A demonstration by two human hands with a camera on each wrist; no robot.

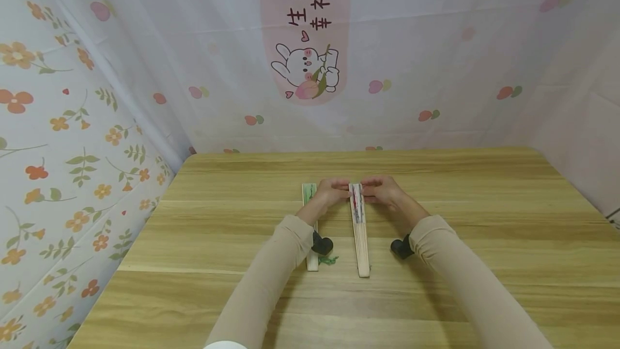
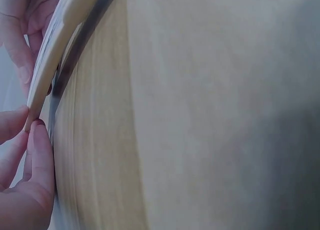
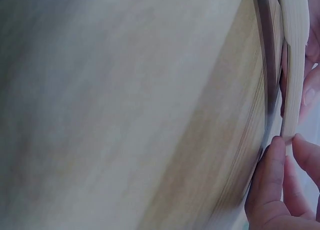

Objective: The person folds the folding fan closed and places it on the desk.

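A closed folding fan (image 1: 360, 241) with bare pale wooden ribs and a white leaf printed in red and grey lies between my hands. At its far end, my left hand (image 1: 331, 192) pinches the left edge between thumb and fingertips. From the other side, my right hand (image 1: 386, 190) pinches the right edge of the same end. Both wrist views show fingertips on the two faces of the fan's edge, with the fan (image 3: 296, 84) close over the table. A second closed fan (image 1: 309, 191), with a green leaf, lies to the left, partly hidden under my left forearm.
A green tassel (image 1: 329, 260) lies beside the near end of the green fan. The wooden table (image 1: 218, 230) reaches back to a printed curtain (image 1: 411, 69), and a flowered cloth (image 1: 72, 176) hangs along the left. Black heart-shaped pieces (image 1: 322, 243) sit at both wrists.
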